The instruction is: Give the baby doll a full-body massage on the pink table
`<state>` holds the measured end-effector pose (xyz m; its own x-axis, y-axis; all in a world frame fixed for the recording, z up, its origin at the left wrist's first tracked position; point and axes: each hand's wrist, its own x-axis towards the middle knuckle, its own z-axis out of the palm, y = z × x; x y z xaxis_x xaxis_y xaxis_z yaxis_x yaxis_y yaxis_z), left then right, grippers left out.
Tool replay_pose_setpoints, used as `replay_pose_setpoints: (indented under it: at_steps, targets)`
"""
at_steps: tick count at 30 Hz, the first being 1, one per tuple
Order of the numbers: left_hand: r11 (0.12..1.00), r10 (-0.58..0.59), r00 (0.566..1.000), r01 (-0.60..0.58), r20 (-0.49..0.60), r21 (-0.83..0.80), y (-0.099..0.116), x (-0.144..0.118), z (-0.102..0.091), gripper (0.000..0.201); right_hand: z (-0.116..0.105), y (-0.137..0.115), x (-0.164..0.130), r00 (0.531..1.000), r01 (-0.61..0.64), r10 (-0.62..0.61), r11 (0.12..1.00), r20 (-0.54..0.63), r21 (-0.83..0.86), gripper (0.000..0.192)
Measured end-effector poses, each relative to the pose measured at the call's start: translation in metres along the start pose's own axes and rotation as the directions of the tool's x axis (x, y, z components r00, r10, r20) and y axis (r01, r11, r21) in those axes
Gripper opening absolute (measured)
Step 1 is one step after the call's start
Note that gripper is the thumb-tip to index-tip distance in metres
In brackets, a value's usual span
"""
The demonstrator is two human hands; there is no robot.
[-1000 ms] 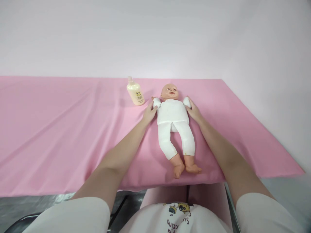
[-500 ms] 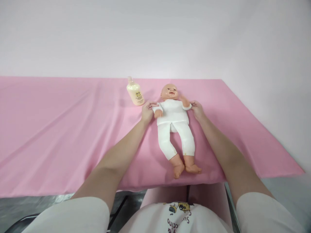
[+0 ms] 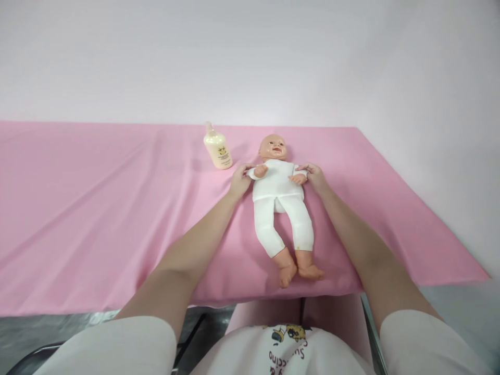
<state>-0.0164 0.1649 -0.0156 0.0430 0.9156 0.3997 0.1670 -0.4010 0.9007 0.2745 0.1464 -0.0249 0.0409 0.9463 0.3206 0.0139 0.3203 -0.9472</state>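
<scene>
At about one o'clock on the pink-covered tabletop lies a baby doll on its back, head toward the wall, feet near the front edge. It wears a white one-piece suit. The left hand has its grip closed on the doll's sleeve at the nine o'clock side of the body, fingers pinched round the small arm. The right hand holds the opposite sleeve at three o'clock in the same narrow pinch. Both doll arms are folded inward so the little hands rest on the chest. A cream lotion bottle stands at eleven o'clock from the doll's head, near the left hand but apart from it.

What could go wrong, as I judge it: the bottle stands close to the left wrist, so a wide outward swing of that arm could knock it over. The doll's feet are close to the tabletop's front edge, and a pull toward the body could drag the doll off. Pinching only cloth rather than the arm might let the sleeve slip free.

Compared with a second ago, the doll's arms, then spread out at the shoulders, have been brought in across the chest; the bottle and the doll's legs have not shifted.
</scene>
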Motion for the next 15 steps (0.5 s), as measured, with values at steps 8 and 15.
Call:
replay_pose_setpoints:
  at_steps: [8, 15]
  targets:
    - [0.99, 0.088, 0.984, -0.07, -0.155, 0.119, -0.0056, -0.0015, -0.0009, 0.033, 0.0066, -0.0034, -0.004, 0.976, 0.178, -0.204, 0.948, -0.076, -0.265, 0.042]
    - [0.972, 0.145, 0.982, -0.119, -0.118, 0.202, -0.0062, -0.0003, -0.0035, 0.038, 0.0086, -0.0092, -0.0082, 0.916, 0.333, -0.402, 0.764, -0.002, -0.553, 0.039]
